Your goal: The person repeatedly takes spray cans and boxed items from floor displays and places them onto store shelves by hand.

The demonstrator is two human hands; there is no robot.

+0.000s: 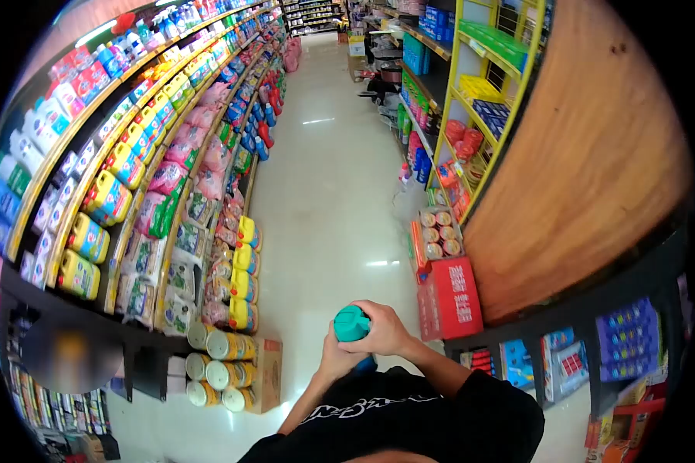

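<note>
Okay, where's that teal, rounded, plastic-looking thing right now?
The teal, rounded, plastic-looking thing is in the head view's lower middle, held between the person's left hand and right hand, just in front of the black fabric shirt with white lettering.

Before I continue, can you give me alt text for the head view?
Both hands grip a teal-topped container before a black shirt, in a store aisle. Packed shelves run along the left; on the right stand a red carton, a yellow rack and a wooden panel.
</note>
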